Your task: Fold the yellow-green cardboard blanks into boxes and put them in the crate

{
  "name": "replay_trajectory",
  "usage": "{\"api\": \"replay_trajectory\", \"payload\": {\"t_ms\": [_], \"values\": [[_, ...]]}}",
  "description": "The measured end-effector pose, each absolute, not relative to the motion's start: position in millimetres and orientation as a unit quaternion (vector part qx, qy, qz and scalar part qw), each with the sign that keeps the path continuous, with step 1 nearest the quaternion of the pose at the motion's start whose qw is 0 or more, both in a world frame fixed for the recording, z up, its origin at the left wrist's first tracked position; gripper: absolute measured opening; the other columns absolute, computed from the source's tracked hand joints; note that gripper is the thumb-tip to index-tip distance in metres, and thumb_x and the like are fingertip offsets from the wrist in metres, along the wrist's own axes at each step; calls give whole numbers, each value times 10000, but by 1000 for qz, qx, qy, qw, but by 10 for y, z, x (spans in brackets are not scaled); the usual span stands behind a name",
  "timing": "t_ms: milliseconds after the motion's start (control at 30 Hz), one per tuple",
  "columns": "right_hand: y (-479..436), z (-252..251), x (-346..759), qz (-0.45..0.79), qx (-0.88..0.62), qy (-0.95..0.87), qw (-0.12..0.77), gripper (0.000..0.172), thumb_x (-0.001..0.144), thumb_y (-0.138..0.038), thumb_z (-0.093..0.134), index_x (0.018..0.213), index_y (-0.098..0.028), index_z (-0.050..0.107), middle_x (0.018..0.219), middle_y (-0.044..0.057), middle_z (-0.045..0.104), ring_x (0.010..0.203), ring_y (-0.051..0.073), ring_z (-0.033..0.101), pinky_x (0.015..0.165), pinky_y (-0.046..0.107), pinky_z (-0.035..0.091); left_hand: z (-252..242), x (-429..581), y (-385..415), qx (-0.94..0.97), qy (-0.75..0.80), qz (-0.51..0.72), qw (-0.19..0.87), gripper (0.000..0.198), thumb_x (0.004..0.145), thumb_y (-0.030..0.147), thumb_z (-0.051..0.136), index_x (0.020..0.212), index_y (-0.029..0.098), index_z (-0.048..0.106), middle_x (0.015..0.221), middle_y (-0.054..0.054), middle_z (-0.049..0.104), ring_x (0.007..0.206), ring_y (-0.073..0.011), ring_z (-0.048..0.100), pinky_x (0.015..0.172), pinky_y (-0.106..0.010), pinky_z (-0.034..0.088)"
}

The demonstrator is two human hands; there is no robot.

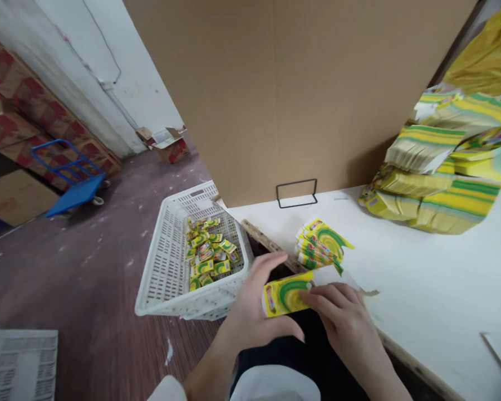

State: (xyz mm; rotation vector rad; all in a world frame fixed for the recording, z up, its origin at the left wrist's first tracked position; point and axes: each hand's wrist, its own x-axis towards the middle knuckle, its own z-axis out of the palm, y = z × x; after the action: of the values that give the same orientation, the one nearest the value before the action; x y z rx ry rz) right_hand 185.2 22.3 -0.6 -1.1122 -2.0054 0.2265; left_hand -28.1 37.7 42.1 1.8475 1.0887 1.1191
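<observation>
A yellow-and-green printed paper box (287, 293) with a white flap lies across the space between my hands, over the table's edge. My right hand (341, 312) grips its right end, fingers on the printed face. At the other end is my left hand (253, 312), thumb and fingers spread wide on either side, the box's end close to the palm. Whether the palm touches it, I cannot tell. Just beyond on the white table lies a fanned pile of flat printed boxes (323, 243).
A white plastic basket (152, 273) at the left holds several small yellow-green packs (206, 253). Bundled flat boxes (434, 184) are stacked at the right. A large cardboard panel (304, 100) stands behind a black wire stand (296, 193). A blue trolley (77, 192) is on the floor.
</observation>
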Motion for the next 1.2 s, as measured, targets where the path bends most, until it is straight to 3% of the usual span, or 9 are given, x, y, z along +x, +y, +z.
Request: {"api": "replay_trajectory", "payload": {"t_ms": [67,200,300,500,667,767,867,1067,1200], "values": [[185,38,1771,78,-425,-800,416,335,1020,-143,450,1111,-328,714,923,-5,726,913,210,615,1006,428,426,426,-212,410,737,446,301,409,1092,560,458,948,1497,220,440,1456,-166,544,1315,-392,531,1117,-516,421],[130,-23,1734,75,-488,-723,483,436,959,-262,605,1391,-312,563,1263,91,639,1203,295,567,1151,557,337,172,-37,454,683,473,263,491,676,693,344,849,1298,200,582,1170,-79,709,1045,-292,677,907,-391,538],[115,-168,1764,201,-556,-575,565,714,924,-392,652,1551,-241,348,1487,170,486,1358,346,500,1120,555,430,28,36,400,670,489,295,475,701,675,378,879,1283,212,572,1183,-77,702,1063,-295,666,926,-397,523],[193,-305,1723,472,-531,-477,517,479,952,-529,563,1282,-195,658,1193,128,732,1146,294,688,981,408,581,-86,126,323,693,456,309,465,997,648,415,908,1486,271,388,1443,-112,582,1264,-335,604,1069,-458,474],[291,-322,1731,521,-492,-473,512,416,944,-485,616,1273,-238,681,1367,90,668,1301,260,608,1100,391,506,-217,174,320,724,420,337,431,777,682,310,856,1364,251,488,1337,-121,612,1183,-321,637,1013,-443,501],[283,-394,1751,505,-481,-493,519,493,950,-509,587,1340,-213,650,1380,127,662,1293,287,622,1099,439,509,-238,184,332,718,448,330,418,648,677,286,820,1247,235,515,1196,-104,642,1025,-293,671,907,-419,526],[221,-418,1753,443,-472,-577,498,539,964,-438,568,1463,-235,554,1484,125,579,1383,299,547,1150,478,455,-263,188,364,695,478,296,449,719,660,284,812,1289,237,467,1048,-63,659,868,-257,667,815,-393,532],[172,-390,1759,313,-470,-695,445,489,970,-152,448,1371,-350,644,1548,32,515,1394,240,543,1103,388,523,-392,201,402,669,450,405,432,865,548,137,823,1323,232,450,1325,-127,504,1158,-302,579,1015,-436,480],[210,-400,1839,276,-494,-676,472,443,984,-209,472,1385,-300,636,1528,81,535,1377,261,560,1098,416,525,-304,136,381,699,493,345,386,668,618,154,794,1233,217,540,1242,-123,587,1148,-323,580,1010,-480,471]]}}
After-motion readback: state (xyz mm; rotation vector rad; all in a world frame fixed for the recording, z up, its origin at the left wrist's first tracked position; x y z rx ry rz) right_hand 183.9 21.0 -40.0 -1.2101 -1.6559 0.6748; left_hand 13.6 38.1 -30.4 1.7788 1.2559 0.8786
